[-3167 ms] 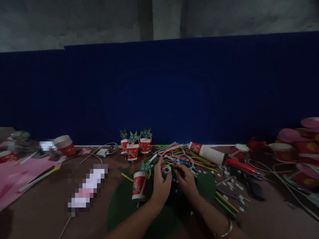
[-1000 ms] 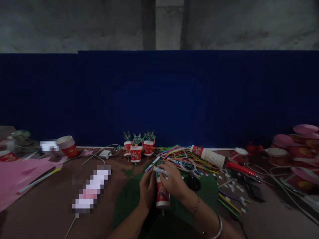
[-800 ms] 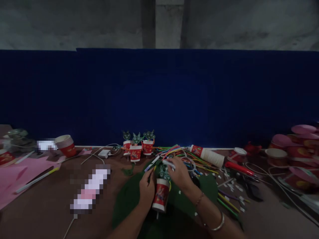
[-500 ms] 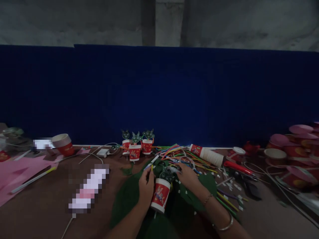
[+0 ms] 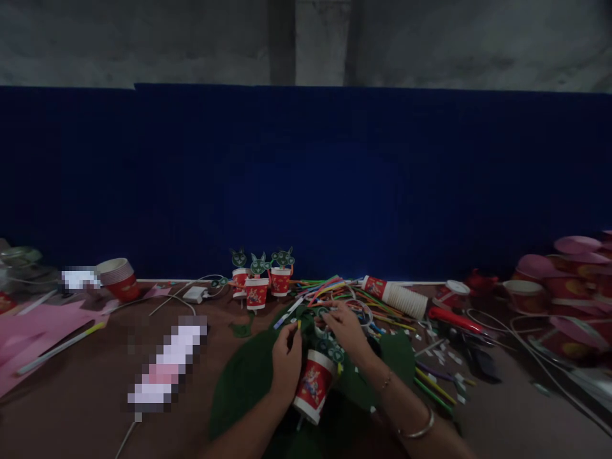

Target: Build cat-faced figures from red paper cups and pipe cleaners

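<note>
A red-and-white paper cup [image 5: 314, 386] leans to the right between my wrists, over dark green cloth or paper [image 5: 243, 382]. A thin stick pokes out below it, and a dark green animal-face cutout [image 5: 329, 349] rises at its rim. My left hand [image 5: 287, 357] pinches a thin yellow strip [image 5: 299, 325] beside the cup. Above the cutout, my right hand [image 5: 345, 328] has its fingertips together by a small round green piece [image 5: 321, 312]; what they grip is too small to make out.
Three cup figures [image 5: 257, 293] with animal faces stand at the back. Coloured strips [image 5: 335, 290] lie piled behind my hands, near stacked cups [image 5: 401, 299]. Red-handled scissors or a similar tool [image 5: 459, 319] and pink-topped cups [image 5: 574, 280] are at right. Pink paper [image 5: 38, 338] lies left.
The cup has shifted slightly right and down and tilts more. My left hand has moved a little right, and my right hand has come in closer, its fingertips now above the face cutout.
</note>
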Motion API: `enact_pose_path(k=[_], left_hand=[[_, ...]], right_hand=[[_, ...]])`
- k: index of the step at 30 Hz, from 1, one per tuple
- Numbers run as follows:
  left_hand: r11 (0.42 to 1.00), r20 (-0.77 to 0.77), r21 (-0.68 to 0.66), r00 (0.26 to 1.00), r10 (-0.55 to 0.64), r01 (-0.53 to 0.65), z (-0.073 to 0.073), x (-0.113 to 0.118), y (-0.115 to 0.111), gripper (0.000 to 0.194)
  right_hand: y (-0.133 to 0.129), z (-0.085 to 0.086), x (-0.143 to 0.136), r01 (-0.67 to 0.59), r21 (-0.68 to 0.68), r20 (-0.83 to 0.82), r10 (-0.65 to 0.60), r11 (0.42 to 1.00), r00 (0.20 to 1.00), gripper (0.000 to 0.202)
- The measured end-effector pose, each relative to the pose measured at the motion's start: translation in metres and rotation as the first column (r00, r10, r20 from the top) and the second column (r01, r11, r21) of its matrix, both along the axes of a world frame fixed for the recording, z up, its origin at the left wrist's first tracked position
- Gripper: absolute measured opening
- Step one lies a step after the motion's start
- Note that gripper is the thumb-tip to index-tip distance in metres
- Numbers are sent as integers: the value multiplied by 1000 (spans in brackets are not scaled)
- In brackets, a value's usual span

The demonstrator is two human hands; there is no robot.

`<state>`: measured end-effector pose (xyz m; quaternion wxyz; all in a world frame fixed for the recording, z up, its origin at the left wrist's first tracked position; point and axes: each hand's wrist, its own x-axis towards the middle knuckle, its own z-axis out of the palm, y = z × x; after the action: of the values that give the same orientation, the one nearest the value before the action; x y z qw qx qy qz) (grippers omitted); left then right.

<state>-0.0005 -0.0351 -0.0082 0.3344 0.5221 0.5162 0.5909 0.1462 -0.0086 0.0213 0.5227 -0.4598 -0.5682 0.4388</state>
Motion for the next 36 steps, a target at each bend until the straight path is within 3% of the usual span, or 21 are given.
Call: enact_pose_path(k=[2,4,9,15,19,23,29,36], left_hand=[[1000,10,-21,1000,-21,22,0,3,2,27],[999,22,-35,999,-35,36,-1,4,3,27],[999,10,-17,999,-46,46,0,5,1,23],[998,-8,-14,998,-55,54,5,5,2,22],[997,-9,-38,998,-64,63,1,4,4,23],[996,-19,-44,997,-76,75,-4,4,5,24],[995,13,-26,995,-96,96,5,5,1,22],[998,0,-37,998,-60,60,2,3,5,26]], right_hand=[[-2,-1,-14,-73,-110,-153,55,991,987,24],[-4,-4,-23,-53,-138,-217,23,989,976,25],[-7,-9,-29,70,-197,-251,-120,978,960,21],[-6,-12,-29,82,-233,-284,-148,969,947,26],[-6,-14,-29,61,-248,-288,-134,967,948,29],[-5,-15,-28,61,-224,-253,-118,973,960,30],[-2,-19,-28,106,-181,-197,-142,978,970,23],[-2,-20,-26,71,-56,70,-67,996,995,23]])
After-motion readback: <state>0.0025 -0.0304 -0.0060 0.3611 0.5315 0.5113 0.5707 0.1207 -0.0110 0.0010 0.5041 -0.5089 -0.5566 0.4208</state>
